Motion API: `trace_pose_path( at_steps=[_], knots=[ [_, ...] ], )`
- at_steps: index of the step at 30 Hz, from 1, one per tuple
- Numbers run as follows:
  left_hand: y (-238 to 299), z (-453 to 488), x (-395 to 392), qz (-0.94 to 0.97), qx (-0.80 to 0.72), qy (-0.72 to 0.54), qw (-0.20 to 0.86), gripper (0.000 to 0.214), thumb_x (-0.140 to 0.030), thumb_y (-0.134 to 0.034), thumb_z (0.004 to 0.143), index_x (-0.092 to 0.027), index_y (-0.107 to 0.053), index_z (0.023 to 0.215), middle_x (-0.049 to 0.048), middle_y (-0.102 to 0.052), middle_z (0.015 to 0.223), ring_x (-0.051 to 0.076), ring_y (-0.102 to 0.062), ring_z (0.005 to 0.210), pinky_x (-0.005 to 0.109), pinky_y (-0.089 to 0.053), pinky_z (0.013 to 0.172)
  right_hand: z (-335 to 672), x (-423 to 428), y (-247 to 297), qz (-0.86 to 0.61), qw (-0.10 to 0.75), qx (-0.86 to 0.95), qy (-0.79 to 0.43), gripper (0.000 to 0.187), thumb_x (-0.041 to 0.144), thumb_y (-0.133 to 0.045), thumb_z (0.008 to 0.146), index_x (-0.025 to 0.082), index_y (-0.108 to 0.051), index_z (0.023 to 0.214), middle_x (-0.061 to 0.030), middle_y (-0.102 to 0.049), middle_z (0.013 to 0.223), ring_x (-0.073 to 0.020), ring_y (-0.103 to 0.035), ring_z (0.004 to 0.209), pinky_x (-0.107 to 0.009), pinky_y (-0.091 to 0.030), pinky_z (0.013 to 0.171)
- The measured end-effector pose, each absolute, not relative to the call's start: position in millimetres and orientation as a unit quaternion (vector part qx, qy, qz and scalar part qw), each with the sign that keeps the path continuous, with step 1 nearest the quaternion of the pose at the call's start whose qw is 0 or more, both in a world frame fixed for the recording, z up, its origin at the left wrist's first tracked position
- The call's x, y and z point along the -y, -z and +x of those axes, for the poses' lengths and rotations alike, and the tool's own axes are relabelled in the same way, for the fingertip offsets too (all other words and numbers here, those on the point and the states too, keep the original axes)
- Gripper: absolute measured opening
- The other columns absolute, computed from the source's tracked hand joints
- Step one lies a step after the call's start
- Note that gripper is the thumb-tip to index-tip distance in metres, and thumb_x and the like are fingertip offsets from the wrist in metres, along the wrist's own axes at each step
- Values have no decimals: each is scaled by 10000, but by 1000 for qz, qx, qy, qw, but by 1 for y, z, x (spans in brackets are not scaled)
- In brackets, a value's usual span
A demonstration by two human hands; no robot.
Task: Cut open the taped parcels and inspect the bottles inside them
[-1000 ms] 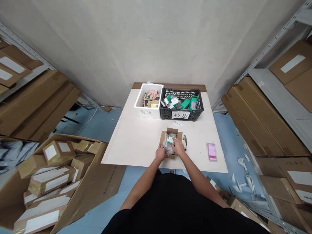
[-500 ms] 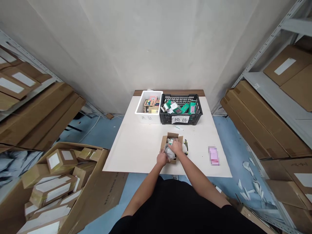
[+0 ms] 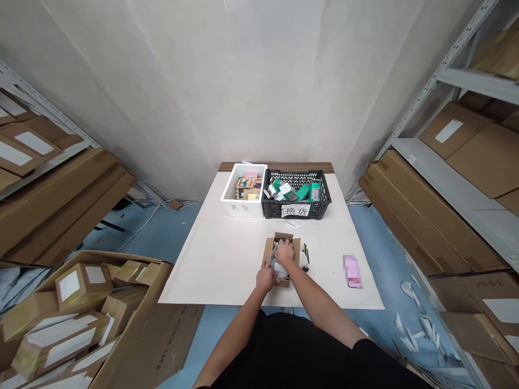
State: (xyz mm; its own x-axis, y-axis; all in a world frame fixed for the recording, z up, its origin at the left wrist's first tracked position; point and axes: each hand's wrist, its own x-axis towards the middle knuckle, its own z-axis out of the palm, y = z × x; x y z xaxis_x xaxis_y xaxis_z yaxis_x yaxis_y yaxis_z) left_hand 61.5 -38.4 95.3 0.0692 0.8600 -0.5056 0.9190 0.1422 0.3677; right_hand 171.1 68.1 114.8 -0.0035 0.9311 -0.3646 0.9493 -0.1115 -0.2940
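**Your right hand [image 3: 285,252] is pushing further into the cardboard box [image 3: 284,237]**

On the worktop [image 3: 227,259], the box is sitting near the front edge, well apart from the black crate [image 3: 297,201] and white bin [image 3: 243,208]. Your left hand [image 3: 265,278] is gripping its near-left corner. Your right is curling over white packing [image 3: 279,268]; you cannot tell its grip.

The small box [image 3: 284,237] near the surface's near edge is plain brown cardboard, with pale grey-white wrapping [image 3: 279,268] inside. The surface [image 3: 219,259] is white, with a brown wooden strip [image 3: 284,167] along its far edge. At that far edge the bin [image 3: 253,208] is white and holds orange, pink and yellow packs [image 3: 248,181]. The crate [image 3: 319,209] beside it is black lattice, filled with green and white packs [image 3: 302,192], and its label [image 3: 295,210] is white with black characters. Toward the right edge lies a pink item [image 3: 352,271].
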Motion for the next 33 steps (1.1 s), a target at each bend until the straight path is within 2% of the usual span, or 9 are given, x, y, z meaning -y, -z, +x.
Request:
trace_pose_path(
  at_steps=[3, 8, 11, 15, 19, 23, 28, 31, 33],
  knots=[
    [-95, 61, 39, 655, -679, 35, 331, 144, -251, -906, 714, -227, -791, 797, -21, -241, 1783, 322, -221, 1638, 404, -441, 1210, 176, -69, -124, 694, -4, -682, 231, 580, 336, -736, 850, 217, -574, 1394, -202, -537, 1420, -344, -590, 1255, -429, -478, 1015],
    [-100, 65, 39, 660, -679, 27, 321, 132, -250, -897, 718, -215, -803, 803, 28, -350, 1738, 334, -257, 1625, 397, -472, 1182, 195, -71, -156, 667, -70, -716, 194, 452, 324, -667, 917, 202, -581, 1344, -166, -562, 1392, -313, -562, 1236, -394, -462, 1019],
    [-102, 69, 39, 659, -681, 23, 318, 147, -252, -895, 714, -192, -790, 797, 57, -349, 1734, 364, -225, 1631, 424, -450, 1203, 208, -74, -176, 656, -95, -723, 192, 340, 316, -613, 955, 213, -613, 1278, -137, -579, 1377, -297, -559, 1208, -380, -457, 1009],
    [-103, 68, 39, 666, -682, 14, 300, 101, -269, -855, 763, -220, -795, 827, -4, -298, 1758, 346, -186, 1642, 435, -387, 1246, 223, -82, -194, 654, -140, -720, 184, 309, 278, -586, 952, 214, -642, 1249, -119, -603, 1360, -287, -559, 1189, -365, -460, 1000],
    [-107, 60, 35, 674, -681, 21, 284, 145, -248, -859, 753, -235, -805, 887, -27, -285, 1764, 336, -197, 1639, 417, -312, 1284, 234, -101, -205, 648, -166, -721, 180, 336, 289, -609, 927, 226, -684, 1249, -94, -643, 1350, -268, -595, 1151, -345, -467, 998],
    [-111, 53, 32, 673, -679, 21, 293, 123, -242, -866, 758, -245, -806, 865, -31, -282, 1766, 335, -209, 1636, 415, -340, 1264, 227, -126, -202, 639, -131, -723, 228, 354, 287, -702, 841, 250, -759, 1188, -57, -722, 1274, -240, -660, 1089, -293, -489, 894],
    [-101, 46, 45, 662, -685, 14, 305, 56, -283, -865, 789, -263, -821, 817, -50, -328, 1748, 324, -231, 1630, 471, -375, 1259, 204, -140, -170, 620, -9, -681, 389, 262, 264, -758, 759, 227, -835, 1007, -13, -803, 1006, -179, -706, 870, -231, -461, 694],
    [-94, 41, 54, 658, -682, -25, 319, 33, -296, -854, 805, -278, -830, 818, -66, -365, 1728, 294, -224, 1636, 463, -367, 1279, 193, -137, -151, 632, 15, -658, 410, 253, 291, -769, 750, 236, -843, 985, -4, -808, 957, -174, -717, 835, -226, -457, 677],
    [-91, 39, 57, 655, -679, -41, 330, 33, -281, -861, 794, -272, -830, 800, -61, -368, 1726, 290, -224, 1638, 456, -371, 1281, 188, -134, -144, 635, 18, -664, 394, 244, 327, -770, 772, 241, -838, 990, -20, -813, 973, -203, -735, 884, -242, -473, 716]
  ],
)
